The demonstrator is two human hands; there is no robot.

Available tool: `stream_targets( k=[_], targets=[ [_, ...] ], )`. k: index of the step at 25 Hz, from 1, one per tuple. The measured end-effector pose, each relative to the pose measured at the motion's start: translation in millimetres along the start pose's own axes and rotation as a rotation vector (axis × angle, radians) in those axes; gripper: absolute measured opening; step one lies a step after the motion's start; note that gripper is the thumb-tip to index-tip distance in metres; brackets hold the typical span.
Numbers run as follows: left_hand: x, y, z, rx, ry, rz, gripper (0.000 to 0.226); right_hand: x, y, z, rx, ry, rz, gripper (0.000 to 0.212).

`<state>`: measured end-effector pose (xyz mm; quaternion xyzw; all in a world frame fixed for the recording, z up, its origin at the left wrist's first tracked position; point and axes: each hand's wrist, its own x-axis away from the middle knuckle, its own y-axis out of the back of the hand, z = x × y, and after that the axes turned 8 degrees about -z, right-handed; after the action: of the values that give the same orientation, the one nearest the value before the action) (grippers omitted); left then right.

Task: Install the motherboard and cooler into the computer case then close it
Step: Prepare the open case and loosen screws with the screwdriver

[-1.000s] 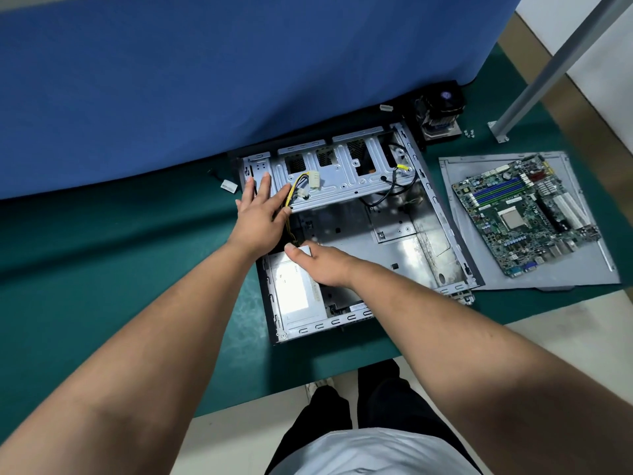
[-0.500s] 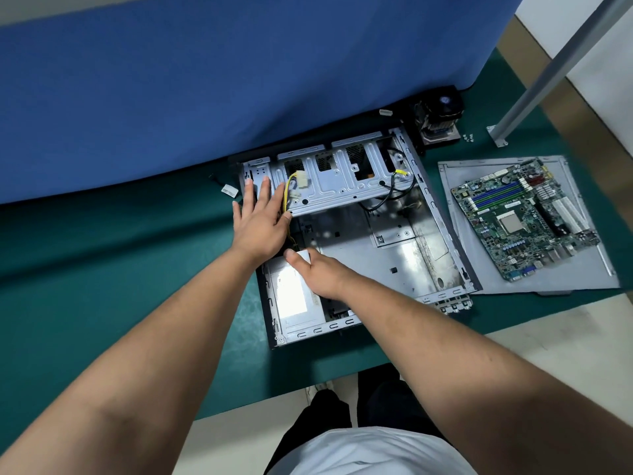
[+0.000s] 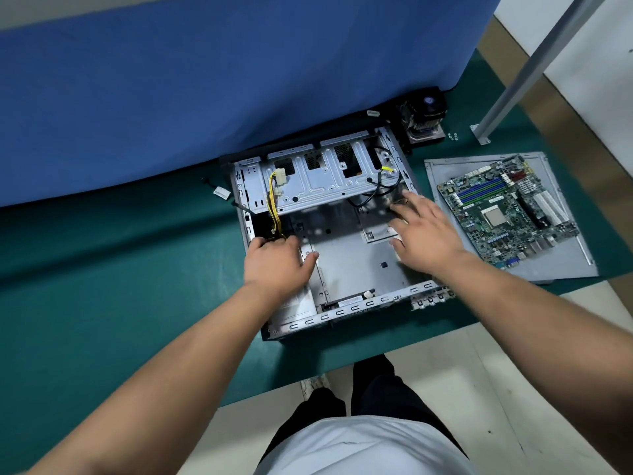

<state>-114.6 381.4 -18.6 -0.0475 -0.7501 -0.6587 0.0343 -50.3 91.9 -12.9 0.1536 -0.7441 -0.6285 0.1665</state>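
Inside the open sheet-metal computer case (image 3: pixel 346 255), the left hand (image 3: pixel 277 265) curls over yellow-black cables (image 3: pixel 274 207); whether it grips them is unclear. The right hand (image 3: pixel 424 234) lies spread, holding nothing. Right of the case, the green motherboard (image 3: pixel 507 207) rests on a flat grey panel (image 3: pixel 561 262); beyond the case stands the finned cooler (image 3: pixel 424 120).

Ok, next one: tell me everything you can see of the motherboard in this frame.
The motherboard lies flat, component side up, on a grey metal panel on the green mat, to the right of the open computer case and outside it. It is a dark green board with blue memory slots, white expansion slots, a square silvery socket near its middle, and ports along its near edge. No cooler is mounted on it. Neither hand touches it; the right hand is over the case beside it.
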Motion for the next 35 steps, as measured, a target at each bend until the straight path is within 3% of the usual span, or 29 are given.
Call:
stream_targets(
  k=[5, 9, 13, 15, 18, 20, 24, 35],
  targets=[
    [3, -9, -9, -0.062, 0.026, -0.092, 0.045, 1, -12, 1, 0.135, 0.014, 0.02, 0.045],
    [-2, -11, -8, -0.084, 0.031, -0.077, 0.05, 0, -14, 0, 0.153, 0.005, 0.018, 0.044],
    [3, -12, -6, -0.093, -0.019, -0.095, 0.045, 4, -7, -1, -0.056, -0.016, -0.135, 0.035],
    [0, -7, -7, -0.056, -0.108, -0.186, 0.042, 10, 0, -3, -0.233, -0.161, -0.182, 0.053],
    [-37, 6, -13, 0.007, -0.208, -0.32, 0.046, 9, 11, -6, -0.515, -0.489, 0.051, 0.084],
    [-71, 18, -18, 0.017, -0.166, -0.212, 0.068, 5, 17, -11, -0.645, -0.573, 0.164, 0.087],
    [-108, 14, -27, -0.117, -0.123, 0.025, 0.109, -1, 16, -18, -0.731, -0.647, 0.176, 0.069],
    [-87, 7, -24, -0.174, -0.14, 0.021, 0.112, 18, 6, -9, -0.681, -0.602, 0.199, 0.066]
  ],
)
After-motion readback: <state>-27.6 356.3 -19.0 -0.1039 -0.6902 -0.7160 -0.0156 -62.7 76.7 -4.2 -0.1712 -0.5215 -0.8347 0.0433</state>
